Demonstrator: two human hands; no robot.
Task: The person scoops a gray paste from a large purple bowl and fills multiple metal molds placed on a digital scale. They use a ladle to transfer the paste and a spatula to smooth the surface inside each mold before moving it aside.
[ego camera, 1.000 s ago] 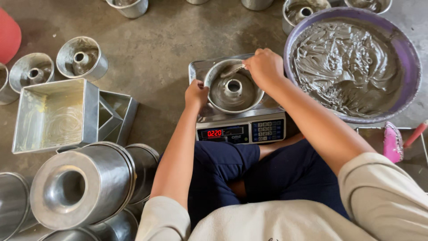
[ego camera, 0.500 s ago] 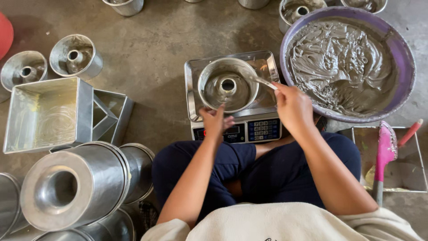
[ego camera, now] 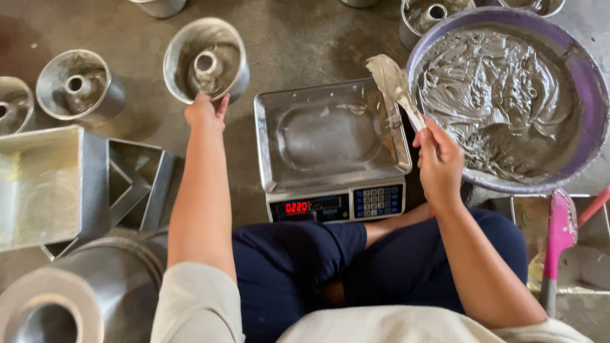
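- Two hands are at work. The left hand grips the near rim of one round tube pan with batter in it, which is on the floor left of the scale.
- The right hand is closed around the handle of one spatula; its coated blade is above the gap between the scale and the purple basin.
- There is one scale, and its steel tray is bare except for some smears. There is one basin full of grey batter.
- At least four more tube pans are in view: two at the left, one at the top edge right, and one big pan lying on its side at the lower left.
- One square tin and one pink spatula are also here.
- Half a second ago the pan was on the scale with both hands at it; now it is moved off to the left, and the spatula is lifted.
- Open floor is between the pan and the scale; the basin's rim is just beside the scale's right edge.
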